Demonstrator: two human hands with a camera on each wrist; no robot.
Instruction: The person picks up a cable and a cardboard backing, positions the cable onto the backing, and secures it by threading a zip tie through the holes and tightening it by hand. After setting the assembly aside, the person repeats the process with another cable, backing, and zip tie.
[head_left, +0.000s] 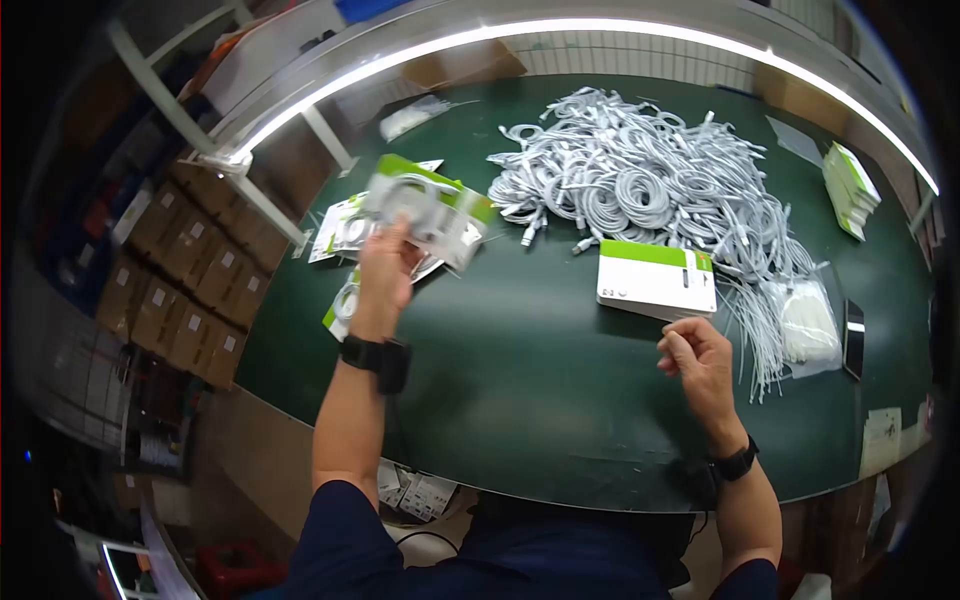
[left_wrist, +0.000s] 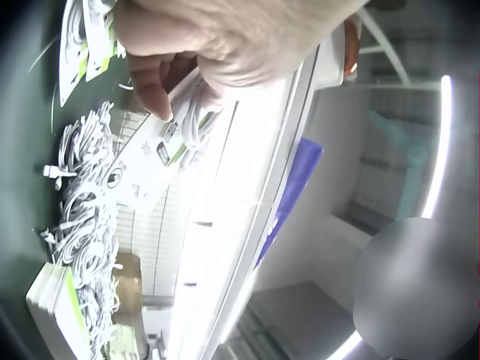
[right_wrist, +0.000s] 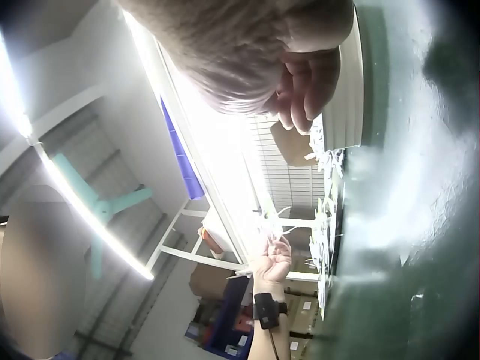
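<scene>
My left hand (head_left: 388,268) grips a clear packet with a green-and-white card and a coiled cable (head_left: 425,205), raised over the left part of the table. In the left wrist view its fingers curl at the edge of the packet (left_wrist: 146,161). Beneath and beside it lie several similar packets (head_left: 350,235). My right hand (head_left: 703,362) is just below the front edge of a stack of green-and-white cards (head_left: 655,280), its fingers loosely curled with nothing visible in them. The right wrist view shows those fingers (right_wrist: 311,90) close beside the stack.
A big heap of coiled white cables (head_left: 640,180) covers the back of the green table (head_left: 520,400). Loose zip ties (head_left: 755,335) and a bag of them (head_left: 808,325) lie at right, beside a phone (head_left: 853,340). Another card stack (head_left: 850,190) stands far right.
</scene>
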